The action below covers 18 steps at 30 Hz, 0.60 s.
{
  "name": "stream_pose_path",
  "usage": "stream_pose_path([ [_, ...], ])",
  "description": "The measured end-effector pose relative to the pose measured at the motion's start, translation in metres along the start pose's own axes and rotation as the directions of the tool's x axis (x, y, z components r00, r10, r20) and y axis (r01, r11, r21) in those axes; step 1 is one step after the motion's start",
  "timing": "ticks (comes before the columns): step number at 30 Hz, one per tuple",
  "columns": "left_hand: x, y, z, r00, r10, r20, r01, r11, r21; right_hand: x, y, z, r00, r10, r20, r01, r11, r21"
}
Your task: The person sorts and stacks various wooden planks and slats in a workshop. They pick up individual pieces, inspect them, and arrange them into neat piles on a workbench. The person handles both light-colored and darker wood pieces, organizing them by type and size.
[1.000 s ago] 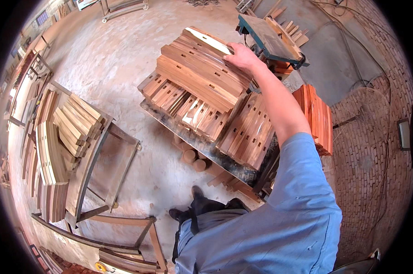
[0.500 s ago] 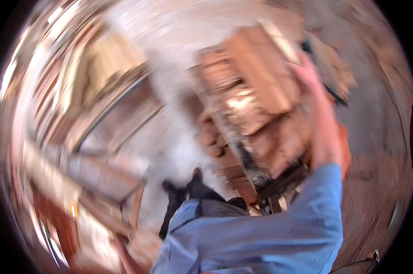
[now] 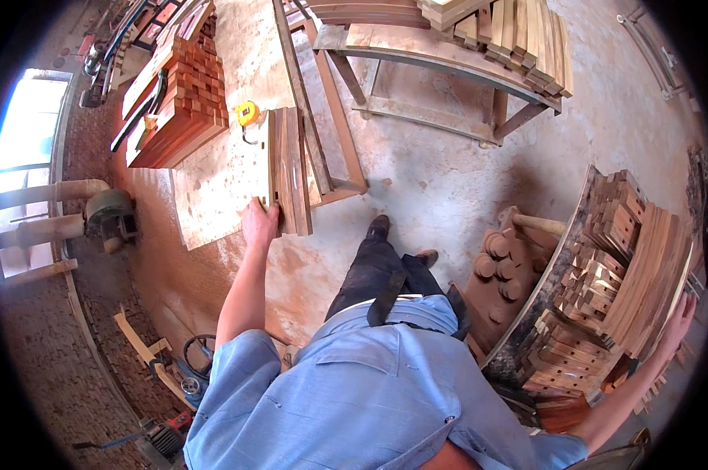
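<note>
My left hand [image 3: 260, 223] is closed at the near end of a few brown wooden boards [image 3: 291, 172], which lie side by side along the edge of a pale worktable [image 3: 205, 215]. A yellow tape measure [image 3: 247, 113] sits just beyond them on the same table. Far to the right, my right hand [image 3: 677, 317] rests with its fingers stretched along the outer side of long brown boards [image 3: 648, 270]. Those boards lie on top of stacked shorter wooden pieces [image 3: 581, 286] with holes in them.
Reddish wooden blocks [image 3: 189, 98] are stacked on the left table. A metal-framed bench [image 3: 448, 55] ahead carries pale wood strips [image 3: 526, 43]. Round wooden discs [image 3: 499, 262] lie beside the right-hand stack. A green blower [image 3: 110, 215] with pipes stands at the left wall.
My view has swung to the right-hand stack's left, bringing the worktable close. My left hand, low and blurred before, is now at the boards on it. My right hand stays by its stack.
</note>
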<state>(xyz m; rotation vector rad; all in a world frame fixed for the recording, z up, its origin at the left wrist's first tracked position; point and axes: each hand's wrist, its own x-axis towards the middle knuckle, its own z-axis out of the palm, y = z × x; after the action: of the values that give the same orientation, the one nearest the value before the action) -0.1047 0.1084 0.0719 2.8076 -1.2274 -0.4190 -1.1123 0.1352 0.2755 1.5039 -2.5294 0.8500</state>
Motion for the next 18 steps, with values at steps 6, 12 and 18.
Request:
stream_pose_path([
  [6, 0.008, 0.013, -0.003, 0.998, 0.033, -0.053, -0.033, 0.999, -0.002, -0.116, -0.272, 0.159, 0.917, 0.045, 0.397, -0.144, 0.964, 0.224],
  [12, 0.013, 0.014, 0.004, 1.000, -0.011, 0.027, 0.014, 0.989, -0.144, -0.344, -0.470, 0.333, 0.227, -0.299, 0.927, -0.457, 0.807, 0.373],
  [18, 0.013, 0.010, 0.014, 0.998, 0.063, -0.028, -0.068, 0.978, -0.195, -0.467, -0.559, 0.423, 0.070, -0.542, 0.837, -0.287, 0.793, 0.538],
])
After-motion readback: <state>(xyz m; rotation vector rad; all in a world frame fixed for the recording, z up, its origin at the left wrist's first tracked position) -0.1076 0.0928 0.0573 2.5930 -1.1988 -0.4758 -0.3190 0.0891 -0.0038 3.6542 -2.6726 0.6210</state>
